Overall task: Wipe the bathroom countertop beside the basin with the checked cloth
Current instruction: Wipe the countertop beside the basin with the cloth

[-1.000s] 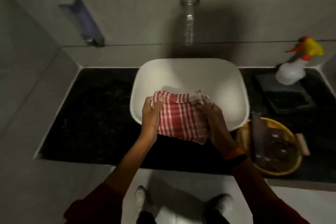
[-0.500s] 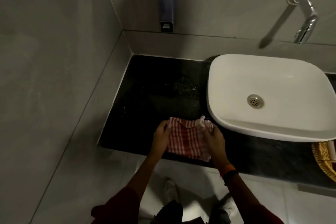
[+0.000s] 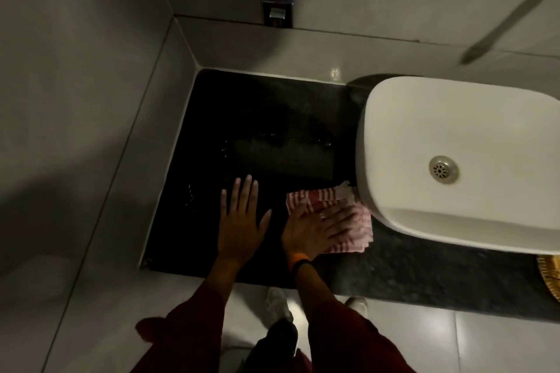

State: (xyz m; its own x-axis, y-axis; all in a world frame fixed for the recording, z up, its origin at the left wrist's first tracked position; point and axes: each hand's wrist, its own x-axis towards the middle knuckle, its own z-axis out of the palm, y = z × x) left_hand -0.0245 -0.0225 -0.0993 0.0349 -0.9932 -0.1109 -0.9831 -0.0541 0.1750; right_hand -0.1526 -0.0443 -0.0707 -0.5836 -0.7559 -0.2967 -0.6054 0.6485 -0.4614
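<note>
Both hands released the checked cloth (image 3: pixel 333 215); right hand (image 3: pixel 315 228) flat atop.

Woven checked cloth (image 3: pixel 333 221) lies on glossy speckled stone countertop (image 3: pixel 248 136) beside smooth, glazed ceramic basin (image 3: pixel 454 130).

The scene is dimly and warmly lit, the white basin (image 3: pixel 454 160) being the brightest surface, while the black table (image 3: pixel 257 130) left of it is nearly lost in shadow save for small glints, a blurred shadow streak is cast above the basin, and straight edges are bowed by wide-angle distortion.
</note>
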